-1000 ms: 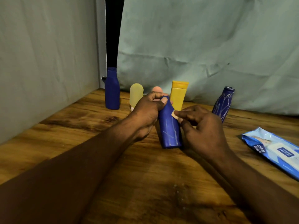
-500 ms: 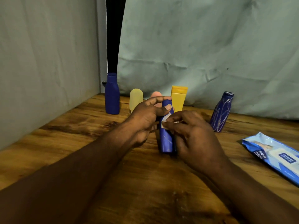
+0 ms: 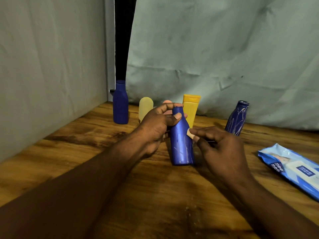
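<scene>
A small blue bottle [image 3: 181,145] with pale scratch marks stands in the middle of the wooden table [image 3: 155,204], leaning slightly to the left. My left hand [image 3: 155,125] grips its neck and top, thumb across the front and fingers curled over the cap end. My right hand [image 3: 222,149] is just right of the bottle. Its thumb tip touches the bottle's right shoulder, and the other fingers are loosely spread and hold nothing.
Along the back cloth stand a dark blue bottle [image 3: 120,104], a pale yellow container [image 3: 145,107], a pink one [image 3: 167,102] mostly hidden by my left hand, a yellow tube [image 3: 190,109] and a scratched blue bottle [image 3: 236,118]. A blue wipes pack [image 3: 293,169] lies at right.
My right hand has drawn back from the bottle's neck, where its fingers were bunched on a pale scrap, to the bottle's right side. The left hand keeps its grip on the neck.
</scene>
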